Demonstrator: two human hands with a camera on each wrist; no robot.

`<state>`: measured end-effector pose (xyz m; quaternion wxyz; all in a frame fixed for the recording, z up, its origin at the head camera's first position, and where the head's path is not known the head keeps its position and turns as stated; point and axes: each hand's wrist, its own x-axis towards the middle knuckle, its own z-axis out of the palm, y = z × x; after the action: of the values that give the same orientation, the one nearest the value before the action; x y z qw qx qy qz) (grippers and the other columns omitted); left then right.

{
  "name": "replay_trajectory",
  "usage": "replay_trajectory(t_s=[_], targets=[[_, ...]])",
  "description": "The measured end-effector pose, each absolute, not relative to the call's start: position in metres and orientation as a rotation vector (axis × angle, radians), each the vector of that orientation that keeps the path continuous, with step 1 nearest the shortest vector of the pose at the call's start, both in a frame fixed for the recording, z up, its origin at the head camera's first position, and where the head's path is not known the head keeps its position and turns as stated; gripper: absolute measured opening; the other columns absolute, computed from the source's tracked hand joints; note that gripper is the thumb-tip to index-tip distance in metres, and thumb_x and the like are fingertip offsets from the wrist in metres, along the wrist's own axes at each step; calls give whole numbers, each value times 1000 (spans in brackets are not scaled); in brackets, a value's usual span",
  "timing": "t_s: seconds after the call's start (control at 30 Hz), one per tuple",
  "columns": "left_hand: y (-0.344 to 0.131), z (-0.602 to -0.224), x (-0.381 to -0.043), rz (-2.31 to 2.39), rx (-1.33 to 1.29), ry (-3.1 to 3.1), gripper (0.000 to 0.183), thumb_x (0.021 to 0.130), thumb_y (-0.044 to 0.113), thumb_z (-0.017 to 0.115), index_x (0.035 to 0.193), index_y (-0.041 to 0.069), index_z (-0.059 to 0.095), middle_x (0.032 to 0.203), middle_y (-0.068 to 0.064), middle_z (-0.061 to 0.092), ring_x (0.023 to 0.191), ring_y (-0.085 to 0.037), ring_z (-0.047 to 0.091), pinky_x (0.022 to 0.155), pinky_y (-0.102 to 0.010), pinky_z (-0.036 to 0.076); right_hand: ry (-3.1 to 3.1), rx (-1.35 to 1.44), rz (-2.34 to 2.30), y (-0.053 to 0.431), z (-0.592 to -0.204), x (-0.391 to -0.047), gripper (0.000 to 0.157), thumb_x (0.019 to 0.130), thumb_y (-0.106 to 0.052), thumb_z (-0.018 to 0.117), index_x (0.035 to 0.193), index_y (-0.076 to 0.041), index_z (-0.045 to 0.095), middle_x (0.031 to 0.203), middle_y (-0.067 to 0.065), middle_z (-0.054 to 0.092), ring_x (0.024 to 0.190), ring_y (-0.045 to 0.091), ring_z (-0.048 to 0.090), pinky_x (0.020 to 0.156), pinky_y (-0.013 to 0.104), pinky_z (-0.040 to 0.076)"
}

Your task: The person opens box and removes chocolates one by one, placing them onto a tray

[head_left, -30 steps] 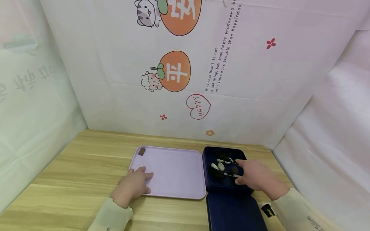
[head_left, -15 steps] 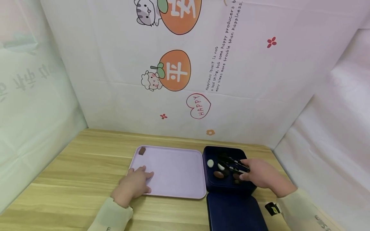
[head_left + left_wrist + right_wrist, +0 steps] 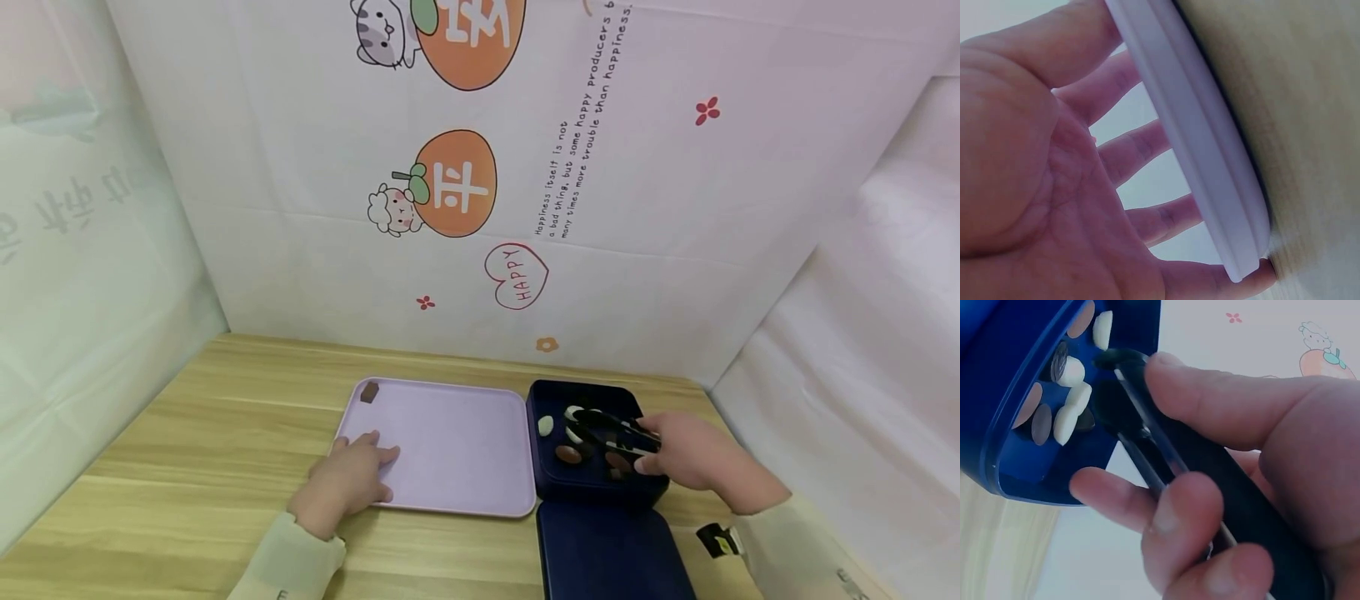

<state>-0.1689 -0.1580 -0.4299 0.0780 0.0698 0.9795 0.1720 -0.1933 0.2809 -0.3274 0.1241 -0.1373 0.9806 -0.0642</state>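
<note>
In the head view my right hand (image 3: 692,450) holds a pair of black tongs (image 3: 607,427) with metal along the arms. The tong heads reach into a dark blue box (image 3: 542,477); in the right wrist view the thumb and curled fingers grip the tong arms (image 3: 1147,425). Around the tong heads lie several smooth white (image 3: 1102,330) and brown (image 3: 1041,425) oval pieces. Whether the heads pinch a piece, I cannot tell. My left hand (image 3: 348,477) rests with spread fingers on the left edge of a lilac tray (image 3: 457,450); the left wrist view shows the fingers at its rim (image 3: 1191,137).
A small brown block (image 3: 370,392) sits in the tray's far left corner. The dark blue lid (image 3: 611,554) lies flat in front of the box. Printed white cloth (image 3: 637,292) stands behind and on both sides of the wooden table (image 3: 187,467).
The tong arms have come closer together, and my right hand has drawn back slightly to the right. Pieces in the box have shifted. The left hand and tray stay put.
</note>
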Motion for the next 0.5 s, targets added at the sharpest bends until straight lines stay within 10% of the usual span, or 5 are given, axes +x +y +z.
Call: replay_trajectory(t_s=[0.3,0.5], targets=[[-158,-429,-169,510,207,2931,60,77,25,84,134,17,66,149,-21,44,129,-64,30,83,-84,34,2824,-376,-184,283,-328,-192,70,84,-29,80,134,12,53,129,28,59,110,46,59,87,57,51],[-158,-430,-168,517,197,2925,60,78,26,84,134,18,65,150,-20,43,130,-63,30,84,-84,34,2786,-309,-282,283,-331,-193,70,87,-27,77,137,13,49,130,29,57,69,23,59,65,40,48]])
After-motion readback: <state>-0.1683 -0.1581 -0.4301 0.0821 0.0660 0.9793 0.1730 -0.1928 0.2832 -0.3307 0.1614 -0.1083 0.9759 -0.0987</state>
